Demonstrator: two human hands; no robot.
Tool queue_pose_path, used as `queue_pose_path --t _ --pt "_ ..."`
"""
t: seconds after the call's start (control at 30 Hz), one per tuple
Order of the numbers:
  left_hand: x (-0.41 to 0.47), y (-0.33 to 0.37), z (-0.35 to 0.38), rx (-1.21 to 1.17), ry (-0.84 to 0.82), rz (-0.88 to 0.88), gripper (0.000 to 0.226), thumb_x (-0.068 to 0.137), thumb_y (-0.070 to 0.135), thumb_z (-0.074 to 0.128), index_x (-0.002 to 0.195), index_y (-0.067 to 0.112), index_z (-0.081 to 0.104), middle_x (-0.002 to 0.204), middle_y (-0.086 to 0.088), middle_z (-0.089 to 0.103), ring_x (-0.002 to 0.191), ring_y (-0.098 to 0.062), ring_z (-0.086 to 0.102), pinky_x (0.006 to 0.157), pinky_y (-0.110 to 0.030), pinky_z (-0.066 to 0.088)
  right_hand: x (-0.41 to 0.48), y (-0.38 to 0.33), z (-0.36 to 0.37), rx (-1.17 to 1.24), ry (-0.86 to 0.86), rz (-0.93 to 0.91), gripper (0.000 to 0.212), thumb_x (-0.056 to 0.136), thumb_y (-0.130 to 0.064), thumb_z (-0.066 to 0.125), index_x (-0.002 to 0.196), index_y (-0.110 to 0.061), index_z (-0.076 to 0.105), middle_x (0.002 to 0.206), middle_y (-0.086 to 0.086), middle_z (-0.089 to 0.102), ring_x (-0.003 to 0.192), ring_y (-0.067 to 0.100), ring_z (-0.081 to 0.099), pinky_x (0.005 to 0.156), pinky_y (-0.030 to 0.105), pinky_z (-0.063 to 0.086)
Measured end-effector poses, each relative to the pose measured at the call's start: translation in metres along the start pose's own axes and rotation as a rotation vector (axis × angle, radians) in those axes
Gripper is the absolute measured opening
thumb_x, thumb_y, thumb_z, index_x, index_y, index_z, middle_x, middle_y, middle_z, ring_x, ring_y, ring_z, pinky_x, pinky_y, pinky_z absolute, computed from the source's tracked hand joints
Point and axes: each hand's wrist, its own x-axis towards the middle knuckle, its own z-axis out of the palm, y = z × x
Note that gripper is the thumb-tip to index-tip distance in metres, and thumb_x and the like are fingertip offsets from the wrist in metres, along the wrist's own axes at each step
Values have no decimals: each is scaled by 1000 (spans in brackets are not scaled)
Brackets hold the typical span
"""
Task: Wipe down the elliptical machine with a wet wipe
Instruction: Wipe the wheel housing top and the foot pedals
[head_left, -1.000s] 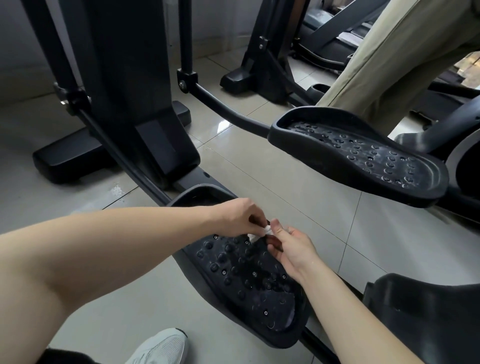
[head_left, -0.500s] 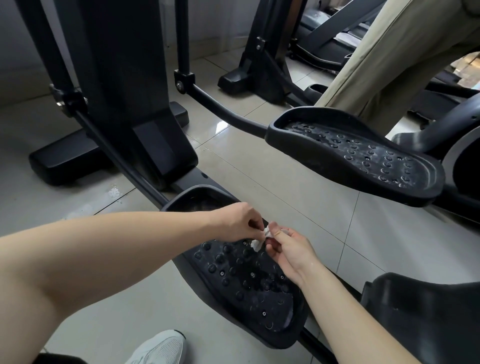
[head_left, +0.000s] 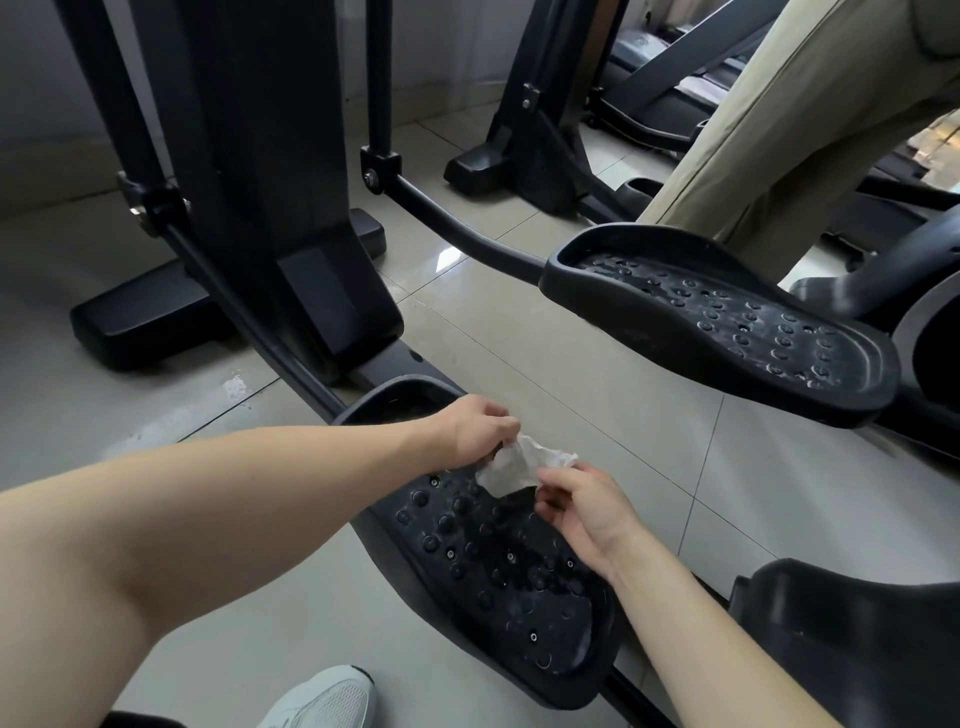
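Now | left hand (head_left: 480, 428), right hand (head_left: 582, 512): 2 hands pinching 1 wet wipe (head_left: 511, 467) | 2 pedals: near pedal (head_left: 498, 561), far pedal (head_left: 727, 322)

Your left hand (head_left: 478, 431) reaches in on an outstretched arm, fingers curled, pinching the wipe (head_left: 511, 467); your right hand (head_left: 582, 512) (forearm rising from lower right) pinches its opposite edge.

left hand (head_left: 475, 428), right hand (head_left: 582, 506) pinch wet wipe (head_left: 511, 467) | above pedal (head_left: 498, 561)
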Motion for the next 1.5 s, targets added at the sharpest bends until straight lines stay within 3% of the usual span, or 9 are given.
queue_pose_path --t 0.13,0.23,0.4,0.57,0.7,0.8,1.1,1.27,1.5 --pt "6 -5 -5 79 -4 -41 20 92 26 57 79 12 63 62 -4 59 54 -18 48 53 -25 39 -1 -5 7 274 -177 36 26 104 -8 49 123 -1 65 121 19 72 111 29 69 95 43 55" --pt "11 -9 -8 178 64 19 22 98 30 58 87 13 65 69 3 62 59 -12 53 53 -25 39 10 -12 11 254 -140 0 23 105 -5 48 123 2 61 120 24 71 110 34 70 85 44 61" --pt "17 -21 -33 423 247 0 21 98 29 49 104 18 65 100 0 69 91 -22 64 82 -38 55 49 -42 13 -649 416 -459 25 98 -32 64 83 -12 66 78 0 72 75 19 69 71 36 58" --pt "12 -33 -59 556 390 -20 20 96 25 43 105 23 61 102 3 66 92 -24 61 79 -37 52 49 -8 34 -1113 167 -455 23 98 -33 62 82 -21 52 71 -6 55 64 10 49 54 27 38" --pt "8 -42 -77 584 453 -6 23 95 25 44 107 23 63 102 3 67 91 -24 61 76 -36 49 45 4 19 -1011 148 -556 23 99 -44 61 91 -25 72 75 -22 63 73 -2 57 62 12 41" --pt "2 -50 -88 607 495 -14 22 95 25 44 106 24 63 103 5 66 93 -25 61 78 -37 49 52 9 15 -909 167 -614 11 97 -29 69 95 -26 80 96 -25 72 92 -5 64 73 3 42" --pt "-17 -74 -125 614 360 -233 29 87 27 48 75 13 69 74 -2 67 78 -25 64 71 -36 58 80 19 32 -941 259 -649 15 97 -23 68 105 -20 80 90 -7 75 83 15 64 74 29 50" --pt "-20 -77 -141 422 252 -216 27 81 15 53 85 17 79 85 -1 75 87 -21 71 82 -38 61 93 10 60 -978 220 -704 15 98 -27 67 99 -23 81 93 -8 74 87 14 64 75 32 51" --pt "-21 -77 -151 192 231 -265 47 89 -5 39 104 14 79 97 -3 75 88 -19 71 70 -20 52 126 -14 146 -1106 95 -671 18 100 -32 63 96 -24 78 95 -8 70 92 15 60 80 31 48"
